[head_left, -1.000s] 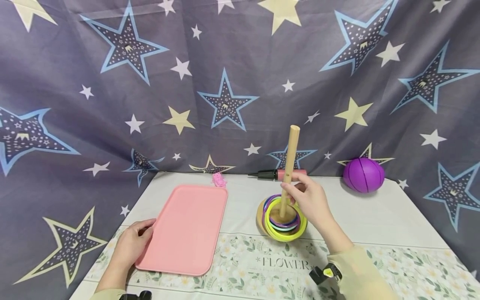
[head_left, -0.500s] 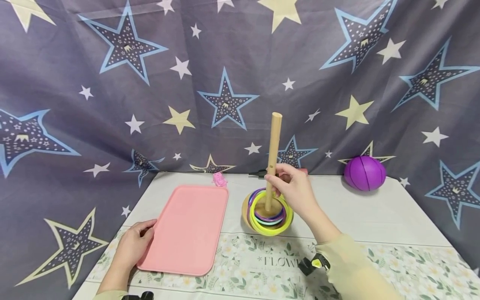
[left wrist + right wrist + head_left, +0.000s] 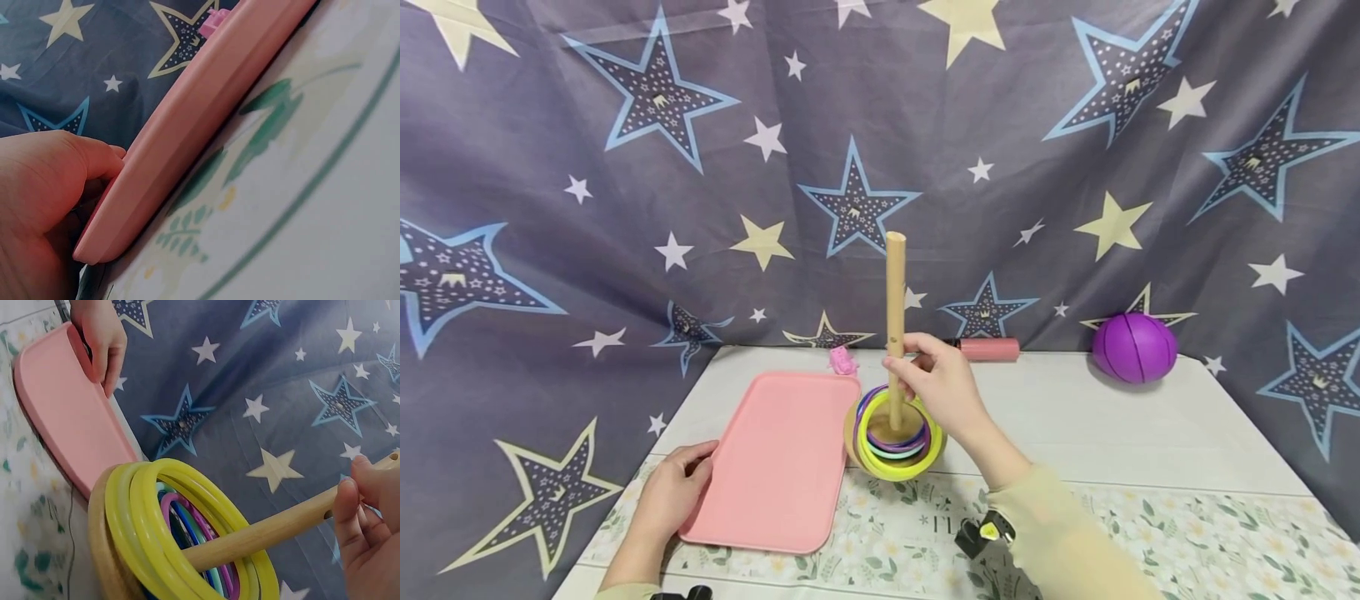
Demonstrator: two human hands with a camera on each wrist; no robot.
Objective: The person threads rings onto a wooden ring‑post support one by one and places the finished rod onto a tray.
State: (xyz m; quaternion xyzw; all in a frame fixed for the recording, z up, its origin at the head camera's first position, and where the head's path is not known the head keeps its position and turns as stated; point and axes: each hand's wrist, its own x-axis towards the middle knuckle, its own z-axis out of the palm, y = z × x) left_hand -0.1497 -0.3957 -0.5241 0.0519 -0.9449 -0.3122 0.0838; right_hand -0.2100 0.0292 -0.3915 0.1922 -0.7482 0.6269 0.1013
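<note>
My right hand pinches the wooden post of a ring-toss stand between thumb and fingers. Around the post, on its round wooden base, lie yellow rings with purple, blue and mint ones inside them. The base overlaps the right edge of a pink tray in the head view; whether it touches the table cannot be told. At the tray's left rim, my left hand grips the edge with thumb and fingers. In the left wrist view, the thumb lies against the rim; the other fingers are partly hidden.
A small pink toy-like object sits behind the tray. Farther back lies a hand pump with a red barrel. A purple ball stands at the back right, before the starry curtain. Patterned cloth covers the table.
My right hand has carried the ring-toss stand leftward, close to the tray. The pump's red barrel now shows to its right. My left hand keeps its place on the tray.
</note>
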